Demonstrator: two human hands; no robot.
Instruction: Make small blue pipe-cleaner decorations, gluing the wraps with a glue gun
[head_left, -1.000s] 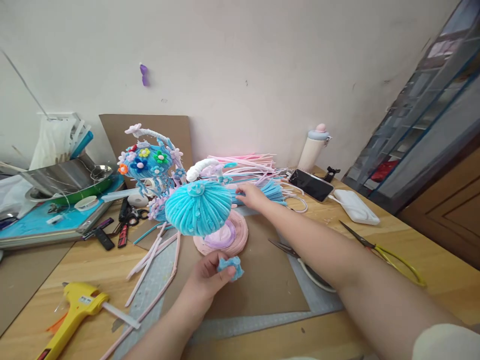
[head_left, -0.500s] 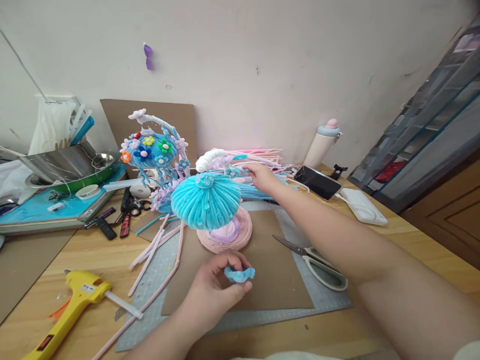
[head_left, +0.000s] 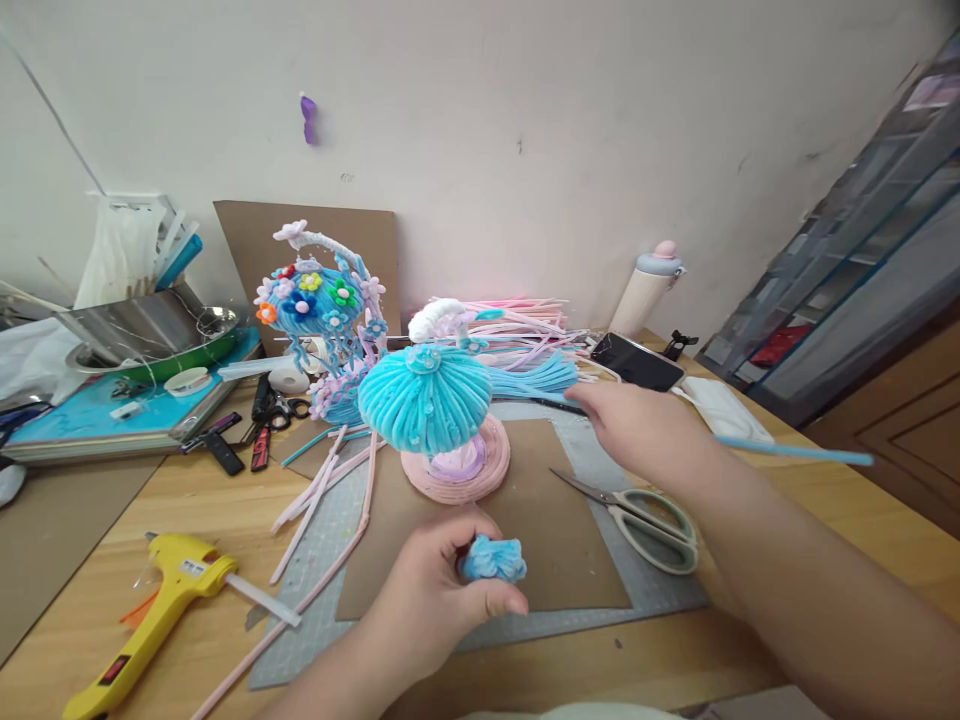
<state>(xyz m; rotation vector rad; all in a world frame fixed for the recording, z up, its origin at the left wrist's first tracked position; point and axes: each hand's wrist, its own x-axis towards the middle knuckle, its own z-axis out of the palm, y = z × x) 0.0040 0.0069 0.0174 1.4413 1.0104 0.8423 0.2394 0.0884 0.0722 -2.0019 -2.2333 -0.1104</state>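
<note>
My left hand (head_left: 450, 575) is closed, pinching a small crinkled piece of light blue pipe cleaner (head_left: 495, 558) between thumb and fingers above the cardboard. My right hand (head_left: 637, 420) is closed beside the blue pipe cleaner bundle (head_left: 536, 375). A single blue pipe cleaner (head_left: 802, 452) sticks out to the right from behind the right forearm and appears gripped in that hand; its held end is hidden. Ahead of my left hand, a turquoise pleated pipe cleaner dome (head_left: 426, 400) hangs over a round pink coiled base (head_left: 457, 478).
Scissors (head_left: 637, 520) lie right of the cardboard sheet (head_left: 540, 560). A yellow glue gun (head_left: 176, 590) rests at left, with pink pipe cleaners (head_left: 315, 485) nearby. A flower-covered pipe cleaner lamp (head_left: 319, 300), a phone (head_left: 637, 362), a power bank (head_left: 726, 408) and a bottle (head_left: 643, 292) stand or lie farther back.
My right hand has drawn back from the bundle toward me and right, and a blue pipe cleaner now trails from it. My left hand has turned its blue piece slightly; the view shifted a little.
</note>
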